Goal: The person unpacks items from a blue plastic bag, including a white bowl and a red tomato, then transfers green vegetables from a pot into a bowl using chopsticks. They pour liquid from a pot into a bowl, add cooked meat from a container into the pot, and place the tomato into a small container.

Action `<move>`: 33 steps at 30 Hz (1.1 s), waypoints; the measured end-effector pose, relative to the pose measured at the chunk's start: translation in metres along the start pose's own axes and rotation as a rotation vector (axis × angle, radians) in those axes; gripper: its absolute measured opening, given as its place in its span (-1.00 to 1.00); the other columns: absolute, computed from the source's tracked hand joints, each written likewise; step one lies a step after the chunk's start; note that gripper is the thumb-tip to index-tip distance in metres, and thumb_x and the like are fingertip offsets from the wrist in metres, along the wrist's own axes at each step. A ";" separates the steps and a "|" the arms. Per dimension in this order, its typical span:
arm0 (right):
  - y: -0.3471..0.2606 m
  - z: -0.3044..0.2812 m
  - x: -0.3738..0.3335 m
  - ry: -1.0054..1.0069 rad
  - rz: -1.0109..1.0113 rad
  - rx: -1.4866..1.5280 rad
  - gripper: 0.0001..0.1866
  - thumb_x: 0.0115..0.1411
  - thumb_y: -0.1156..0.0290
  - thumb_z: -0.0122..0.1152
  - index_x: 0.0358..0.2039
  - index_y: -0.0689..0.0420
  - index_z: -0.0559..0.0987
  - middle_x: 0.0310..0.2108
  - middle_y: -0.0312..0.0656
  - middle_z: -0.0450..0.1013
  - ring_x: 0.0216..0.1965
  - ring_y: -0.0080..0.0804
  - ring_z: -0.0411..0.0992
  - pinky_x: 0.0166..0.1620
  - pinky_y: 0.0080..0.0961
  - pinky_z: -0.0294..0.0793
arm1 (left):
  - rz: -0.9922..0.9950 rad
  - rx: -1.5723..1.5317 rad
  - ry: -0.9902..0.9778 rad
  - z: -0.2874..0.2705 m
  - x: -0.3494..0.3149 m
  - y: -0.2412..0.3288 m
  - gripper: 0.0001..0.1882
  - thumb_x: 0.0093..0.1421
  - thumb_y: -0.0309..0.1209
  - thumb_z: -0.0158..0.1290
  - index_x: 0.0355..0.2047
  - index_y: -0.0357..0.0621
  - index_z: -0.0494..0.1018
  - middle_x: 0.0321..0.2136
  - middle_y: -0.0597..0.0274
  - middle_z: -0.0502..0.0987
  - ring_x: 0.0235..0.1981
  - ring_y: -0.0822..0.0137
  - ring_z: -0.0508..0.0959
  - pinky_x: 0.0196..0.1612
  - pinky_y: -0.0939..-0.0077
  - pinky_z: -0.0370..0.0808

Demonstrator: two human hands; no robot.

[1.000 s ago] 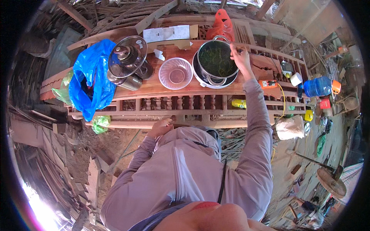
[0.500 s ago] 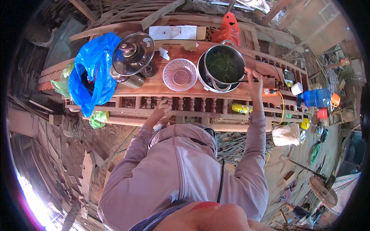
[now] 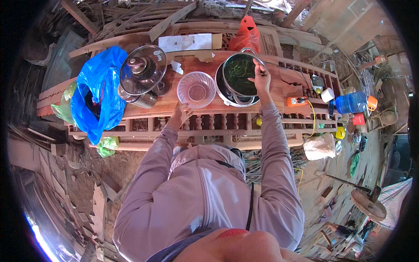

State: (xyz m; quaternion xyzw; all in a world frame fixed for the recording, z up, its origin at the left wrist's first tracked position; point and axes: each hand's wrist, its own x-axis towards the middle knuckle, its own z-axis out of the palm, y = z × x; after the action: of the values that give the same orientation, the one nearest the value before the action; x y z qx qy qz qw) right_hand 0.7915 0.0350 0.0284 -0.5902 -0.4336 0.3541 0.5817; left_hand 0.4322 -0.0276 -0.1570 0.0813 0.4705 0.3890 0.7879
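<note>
A metal pot [image 3: 224,75] full of dark green leafy greens [image 3: 240,74] in liquid sits tilted on a white-rimmed base [image 3: 235,104]. My right hand [image 3: 262,83] is raised over the pot's right rim, its fingers closed around a thin dark utensil that is mostly hidden. Left of the pot stands a clear pinkish plastic bowl [image 3: 196,90] with nothing in it. At the bowl's near edge is my left hand [image 3: 180,114], fingers apart and reaching toward the rim; whether they touch it I cannot tell.
Further left, a glass lid [image 3: 150,70] rests on metal vessels, beside a blue plastic bag [image 3: 107,65]. A red bag [image 3: 246,39] and a white box [image 3: 185,42] lie behind. On the right are an orange power strip [image 3: 297,101] and a blue water jug [image 3: 351,103].
My right hand has moved from the pot's lower right edge up and left over its rim. My left hand has come up to the bowl's near edge.
</note>
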 end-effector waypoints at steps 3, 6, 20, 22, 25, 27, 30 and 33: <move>-0.002 -0.002 0.000 0.047 -0.017 0.102 -0.68 0.29 0.21 -0.03 -0.04 0.03 0.53 -0.15 -0.33 0.46 -0.39 -0.69 0.38 -0.56 -0.64 0.57 | 0.061 -0.079 0.081 0.037 -0.027 0.008 -0.63 0.21 -0.50 -0.22 0.05 0.00 0.20 -0.09 0.11 0.25 -0.01 0.02 0.34 0.01 0.02 0.44; -0.003 0.003 -0.001 0.031 -0.087 0.046 -0.72 0.26 0.28 0.03 -0.08 0.05 0.55 -0.29 -0.26 0.45 -0.42 -0.62 0.39 -0.58 -0.67 0.56 | 0.040 -0.086 0.105 0.048 -0.031 0.013 -0.61 0.21 -0.55 -0.24 0.05 0.01 0.20 -0.02 0.13 0.18 0.06 -0.04 0.27 0.06 -0.06 0.40; 0.018 0.009 0.009 0.323 -0.112 -0.010 -0.72 0.20 0.35 0.11 -0.11 0.16 0.54 -0.39 -0.14 0.49 -0.42 -0.51 0.48 -0.58 -0.56 0.58 | 0.080 -0.044 0.039 0.061 -0.045 0.018 -0.70 0.18 -0.52 -0.12 -0.05 -0.17 0.29 -0.13 0.14 0.41 -0.07 0.14 0.45 0.07 0.09 0.46; 0.018 0.008 0.012 0.357 -0.036 0.036 -0.73 0.20 0.39 0.10 -0.10 0.17 0.53 -0.40 -0.13 0.49 -0.42 -0.48 0.50 -0.60 -0.54 0.58 | 0.118 0.039 0.016 0.057 -0.052 0.019 -0.71 0.17 -0.52 -0.12 -0.07 -0.26 0.30 -0.19 0.14 0.44 -0.12 0.18 0.49 0.04 0.16 0.49; 0.017 0.000 0.013 0.444 0.090 0.179 -0.73 0.20 0.44 0.07 -0.10 0.20 0.51 -0.40 -0.11 0.49 -0.44 -0.43 0.50 -0.62 -0.46 0.60 | 0.147 0.115 -0.063 0.050 -0.063 0.020 -0.73 0.17 -0.50 -0.11 -0.12 -0.32 0.32 -0.19 0.12 0.45 -0.16 0.19 0.52 -0.02 0.20 0.53; 0.022 -0.013 0.015 0.471 0.142 0.262 -0.73 0.19 0.45 0.07 -0.09 0.23 0.49 -0.35 -0.13 0.48 -0.46 -0.43 0.50 -0.65 -0.42 0.61 | 0.161 0.121 -0.101 0.053 -0.072 0.021 -0.75 0.16 -0.49 -0.10 -0.16 -0.33 0.33 -0.17 0.11 0.44 -0.16 0.19 0.52 -0.04 0.20 0.54; 0.022 -0.025 0.007 0.483 0.166 0.388 -0.72 0.20 0.47 0.04 -0.07 0.23 0.46 -0.36 -0.11 0.47 -0.45 -0.41 0.50 -0.63 -0.38 0.62 | 0.172 0.083 -0.113 0.064 -0.094 0.024 -0.78 0.15 -0.48 -0.08 -0.20 -0.32 0.33 -0.16 0.11 0.43 -0.15 0.19 0.51 -0.03 0.19 0.53; 0.024 -0.040 -0.002 0.443 0.171 0.475 -0.72 0.20 0.46 0.03 -0.07 0.23 0.44 -0.36 -0.07 0.46 -0.44 -0.32 0.50 -0.58 -0.33 0.64 | 0.203 0.096 -0.133 0.085 -0.121 0.032 -0.78 0.16 -0.47 -0.07 -0.19 -0.28 0.31 -0.15 0.11 0.42 -0.12 0.20 0.50 -0.02 0.19 0.51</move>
State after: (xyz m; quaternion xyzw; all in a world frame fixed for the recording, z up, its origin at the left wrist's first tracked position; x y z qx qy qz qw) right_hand 0.8304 0.0193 0.0071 -0.5351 -0.1508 0.3561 0.7511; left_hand 0.4531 -0.0691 -0.0127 0.1917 0.4244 0.4376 0.7692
